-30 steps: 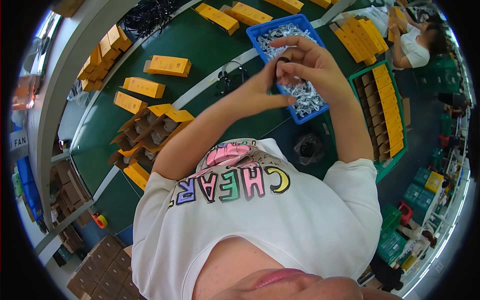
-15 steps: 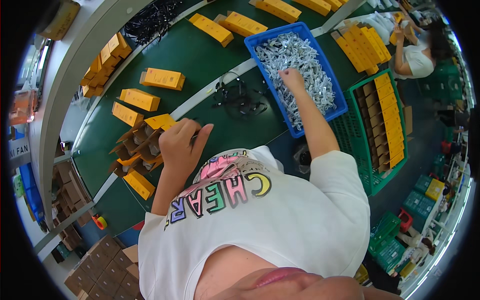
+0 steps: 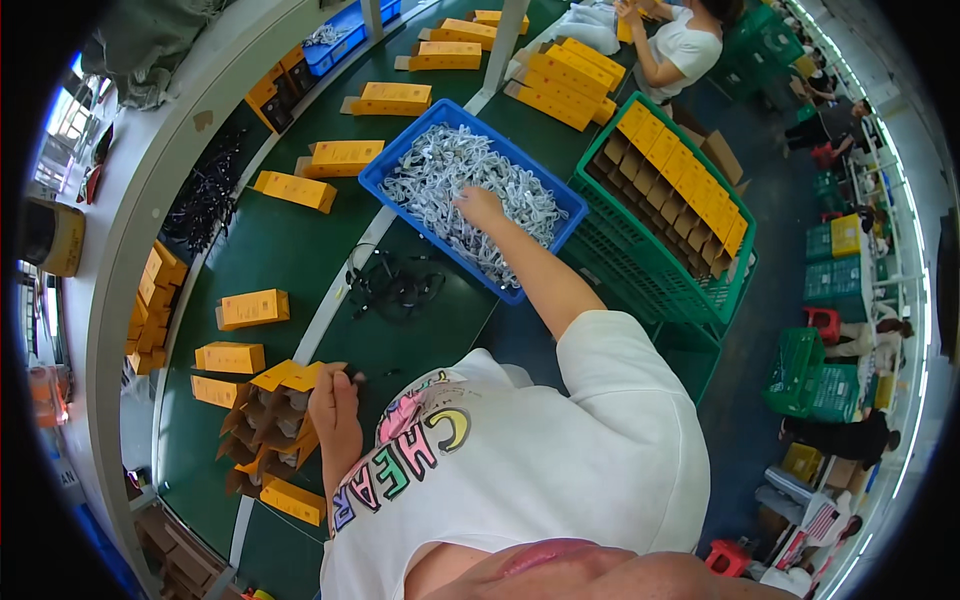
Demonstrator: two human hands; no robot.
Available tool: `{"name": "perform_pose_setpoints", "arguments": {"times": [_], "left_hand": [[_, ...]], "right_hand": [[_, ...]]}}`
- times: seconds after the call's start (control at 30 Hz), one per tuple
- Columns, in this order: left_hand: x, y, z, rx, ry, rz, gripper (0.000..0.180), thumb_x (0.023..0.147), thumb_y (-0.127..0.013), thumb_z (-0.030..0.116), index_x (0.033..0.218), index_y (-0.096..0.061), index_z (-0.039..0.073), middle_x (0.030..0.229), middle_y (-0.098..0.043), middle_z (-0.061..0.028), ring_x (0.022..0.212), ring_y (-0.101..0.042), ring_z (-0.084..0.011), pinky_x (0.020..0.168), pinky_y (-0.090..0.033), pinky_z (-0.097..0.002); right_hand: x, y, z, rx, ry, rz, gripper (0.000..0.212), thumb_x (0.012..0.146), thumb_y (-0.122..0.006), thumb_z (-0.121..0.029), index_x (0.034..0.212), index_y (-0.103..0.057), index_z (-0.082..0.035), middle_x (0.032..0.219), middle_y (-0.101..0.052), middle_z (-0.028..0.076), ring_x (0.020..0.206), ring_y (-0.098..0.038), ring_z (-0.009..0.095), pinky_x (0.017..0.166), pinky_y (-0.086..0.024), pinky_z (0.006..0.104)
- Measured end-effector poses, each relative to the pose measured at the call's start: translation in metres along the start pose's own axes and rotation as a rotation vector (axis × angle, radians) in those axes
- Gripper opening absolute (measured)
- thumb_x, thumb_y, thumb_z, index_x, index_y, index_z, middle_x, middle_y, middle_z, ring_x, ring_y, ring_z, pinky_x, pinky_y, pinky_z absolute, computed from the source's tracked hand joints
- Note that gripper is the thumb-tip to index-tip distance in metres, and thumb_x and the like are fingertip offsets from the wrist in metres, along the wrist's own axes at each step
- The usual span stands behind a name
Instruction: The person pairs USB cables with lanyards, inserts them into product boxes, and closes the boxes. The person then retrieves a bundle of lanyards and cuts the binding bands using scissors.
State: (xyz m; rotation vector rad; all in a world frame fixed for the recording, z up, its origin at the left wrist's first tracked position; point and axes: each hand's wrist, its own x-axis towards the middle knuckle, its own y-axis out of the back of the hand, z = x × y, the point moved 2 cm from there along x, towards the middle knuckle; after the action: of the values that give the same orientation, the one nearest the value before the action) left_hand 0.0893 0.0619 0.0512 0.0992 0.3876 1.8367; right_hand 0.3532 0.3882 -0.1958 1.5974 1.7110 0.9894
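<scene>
My right hand (image 3: 480, 207) reaches into a blue bin (image 3: 570, 198) heaped with white bundled cables (image 3: 425, 180). Its fingertips are drawn together at the pile, on what looks like a white cable; the tips are partly hidden. My left hand (image 3: 336, 408) is low beside a cluster of upright open yellow boxes (image 3: 268, 425), thumb apart from loosely bent fingers, with nothing visible in it. Grey-white contents show inside those boxes. Between the hands, a loose tangle of black cables (image 3: 393, 285) lies on the green table (image 3: 280, 260).
Several yellow boxes (image 3: 343, 158) lie along the table's far side. At the right stands a green crate (image 3: 640, 245) packed with open yellow boxes. Black cables (image 3: 205, 195) are piled behind a rail at left. A co-worker (image 3: 680, 45) works at the far right.
My view has turned, so the bin and crate appear further left. My right hand stays in the cable bin. The left stays beside the open boxes, its thumb nearer the fingers.
</scene>
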Motion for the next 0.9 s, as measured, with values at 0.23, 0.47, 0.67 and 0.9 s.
{"name": "perform_pose_setpoints", "arguments": {"times": [0.23,0.47,0.67,0.9], "left_hand": [[-0.009,0.015,-0.003,0.392,-0.326,-0.165,0.013,0.097,-0.050,0.006,0.109,-0.053,0.003,0.070,-0.057,-0.0103,0.063,-0.059,-0.0248,0.059,-0.044,-0.0344],[-0.014,0.034,-0.011,-0.111,-0.202,-0.234,0.042,0.099,-0.047,0.011,0.140,-0.039,0.009,0.068,-0.058,-0.0079,0.064,-0.059,-0.0181,0.061,-0.044,-0.0307],[-0.049,0.043,-0.029,-0.278,-0.044,-0.086,0.033,0.101,-0.047,0.017,0.132,-0.045,0.005,0.072,-0.061,-0.0113,0.067,-0.062,-0.0212,0.062,-0.046,-0.0307],[-0.092,0.063,-0.048,0.433,-0.328,0.199,0.019,0.094,-0.060,0.020,0.084,-0.051,0.006,0.071,-0.058,-0.0113,0.064,-0.060,-0.0329,0.054,-0.045,-0.0399]], "right_hand": [[-0.096,0.106,-0.122,0.451,0.418,-0.485,0.028,0.092,-0.065,-0.017,0.116,-0.069,-0.005,0.089,-0.066,0.006,0.078,-0.059,0.014,0.072,-0.046,0.0284],[-0.210,0.138,-0.262,0.922,0.315,-1.264,0.047,0.088,-0.069,-0.009,0.131,-0.051,-0.005,0.084,-0.061,0.000,0.073,-0.053,0.004,0.062,-0.040,0.0206],[-0.237,0.094,-0.297,1.288,0.268,-1.193,0.019,0.090,-0.065,-0.001,0.106,-0.056,-0.004,0.086,-0.063,0.001,0.075,-0.055,0.004,0.062,-0.042,0.0191],[-0.236,0.085,-0.315,0.815,0.866,-1.282,0.010,0.082,-0.062,0.006,0.088,-0.062,-0.002,0.076,-0.060,0.001,0.065,-0.055,0.009,0.059,-0.042,0.0235]]}}
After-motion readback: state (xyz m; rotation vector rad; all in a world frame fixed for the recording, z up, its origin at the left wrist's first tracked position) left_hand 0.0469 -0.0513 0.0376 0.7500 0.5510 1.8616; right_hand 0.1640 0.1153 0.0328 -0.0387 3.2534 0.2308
